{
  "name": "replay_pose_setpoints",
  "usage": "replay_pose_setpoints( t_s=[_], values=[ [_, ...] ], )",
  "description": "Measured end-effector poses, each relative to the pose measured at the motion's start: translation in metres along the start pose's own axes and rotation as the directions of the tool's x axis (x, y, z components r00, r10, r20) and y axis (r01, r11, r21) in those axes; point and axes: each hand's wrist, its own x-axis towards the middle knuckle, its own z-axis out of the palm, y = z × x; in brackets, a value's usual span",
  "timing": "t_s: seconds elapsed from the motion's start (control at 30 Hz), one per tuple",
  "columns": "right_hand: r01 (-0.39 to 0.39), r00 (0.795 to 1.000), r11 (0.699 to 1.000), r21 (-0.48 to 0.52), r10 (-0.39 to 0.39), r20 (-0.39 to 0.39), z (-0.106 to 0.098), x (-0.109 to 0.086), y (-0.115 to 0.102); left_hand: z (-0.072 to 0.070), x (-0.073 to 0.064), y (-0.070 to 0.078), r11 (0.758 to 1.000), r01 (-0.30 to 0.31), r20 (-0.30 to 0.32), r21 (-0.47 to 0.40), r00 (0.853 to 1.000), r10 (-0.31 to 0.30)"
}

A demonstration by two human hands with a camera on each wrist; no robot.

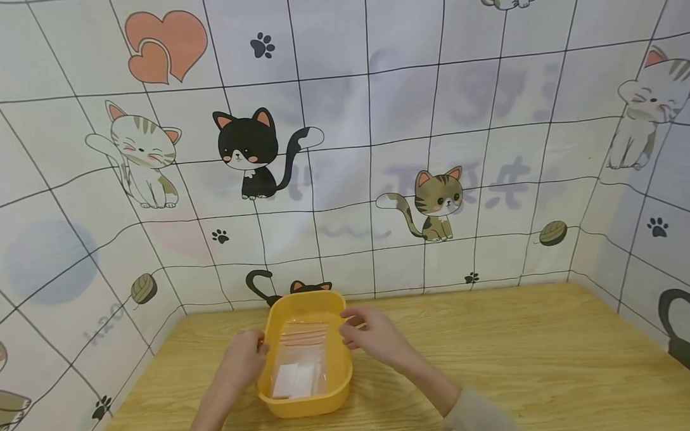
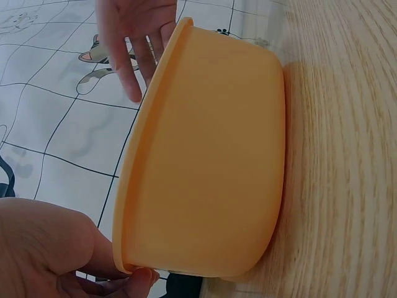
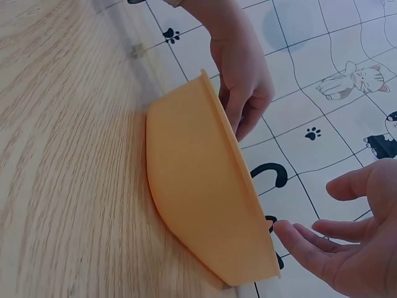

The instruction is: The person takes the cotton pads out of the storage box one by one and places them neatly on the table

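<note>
A yellow plastic basin with rounded corners sits on the wooden table. Inside it lies a stack of clear zip bags with reddish seal lines and white pieces at their lower end. My left hand grips the basin's left rim; in the left wrist view its thumb and fingers pinch the edge. By the right rim, my right hand has its fingers loosely spread and holds nothing. The right wrist view shows those fingertips close beside the rim, palm turned toward the basin.
The light wood tabletop extends right of the basin. A white cloth wall printed with cats, paws and grid lines stands behind the table and along both sides; the basin's far end is close to it.
</note>
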Motion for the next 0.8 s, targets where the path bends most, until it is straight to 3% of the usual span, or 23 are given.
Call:
replay_pose_setpoints(
  t_s=[0.8],
  values=[
    [-0.111, 0.987, 0.990, -0.087, 0.120, 0.105, 0.027, 0.016, -0.007, 0.004, 0.002, -0.003, 1.000, -0.018, 0.001, 0.005, 1.000, 0.018]
  ],
)
